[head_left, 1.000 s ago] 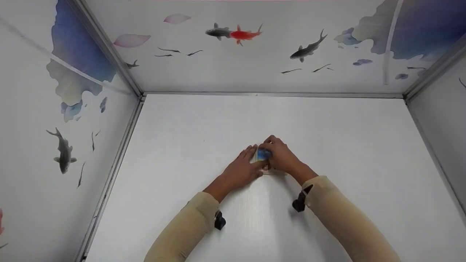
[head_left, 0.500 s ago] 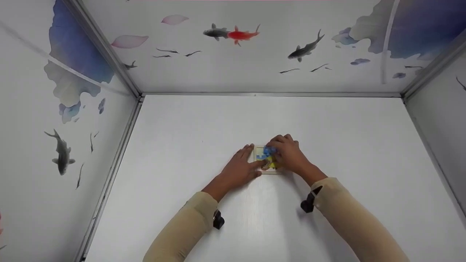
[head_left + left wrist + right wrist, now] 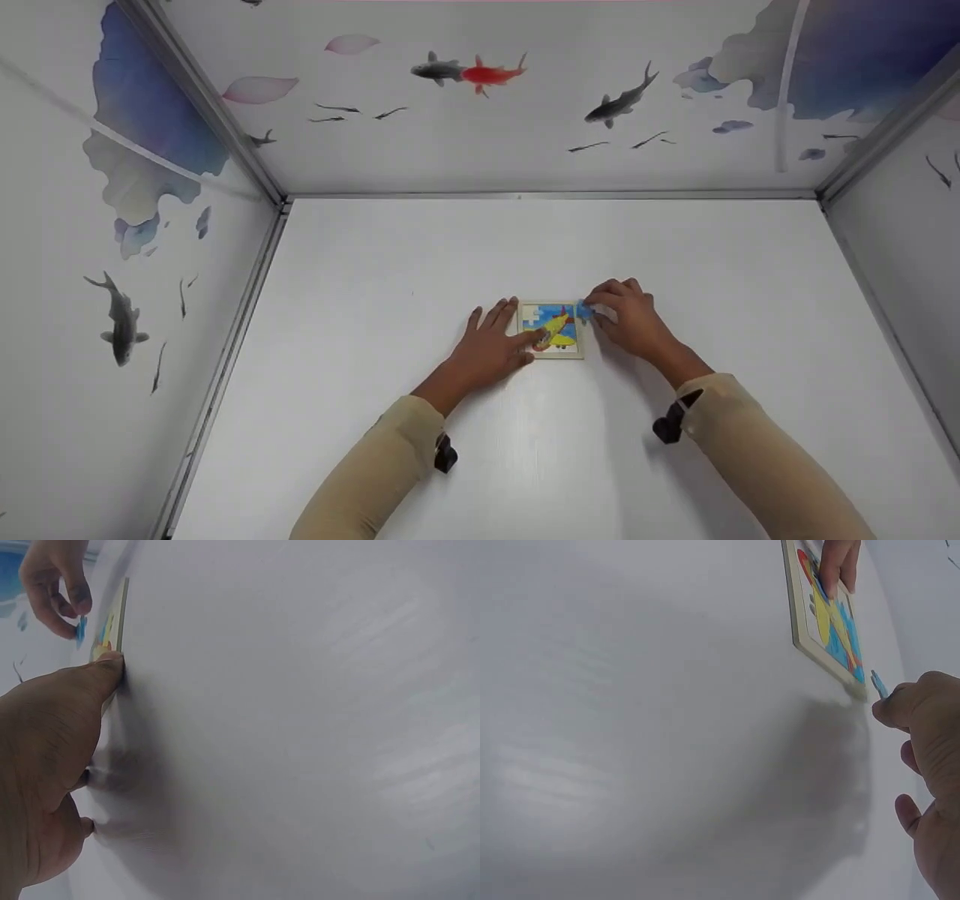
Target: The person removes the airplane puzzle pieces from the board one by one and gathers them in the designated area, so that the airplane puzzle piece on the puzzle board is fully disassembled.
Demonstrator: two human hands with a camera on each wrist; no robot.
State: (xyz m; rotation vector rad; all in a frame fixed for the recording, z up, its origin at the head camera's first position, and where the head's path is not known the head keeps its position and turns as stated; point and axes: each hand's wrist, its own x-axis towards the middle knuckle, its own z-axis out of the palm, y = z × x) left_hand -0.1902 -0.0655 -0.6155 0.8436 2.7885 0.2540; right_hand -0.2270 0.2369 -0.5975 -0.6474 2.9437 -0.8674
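Note:
A small square jigsaw puzzle [image 3: 568,330] in a pale wooden frame shows a yellow airplane on blue. Near its upper left corner is a pale, piece-shaped gap. My left hand [image 3: 491,345] lies spread along the left side, one fingertip pressing on the picture and the thumb by the lower left corner. Just past the frame's right edge, my right hand [image 3: 634,319] pinches a blue puzzle piece [image 3: 583,309] between thumb and fingers. That puzzle piece [image 3: 879,684] also shows at the fingertips in the right wrist view, slightly apart from the frame.
The puzzle lies on a white tabletop [image 3: 420,255]. A back wall [image 3: 540,150] and a left wall [image 3: 45,337], printed with fish, border it, with metal strips along the edges.
My right hand has moved right, off the puzzle, carrying the blue piece; the airplane picture and the gap are uncovered. The left hand stays nearly in place, with some fingers spread wider.

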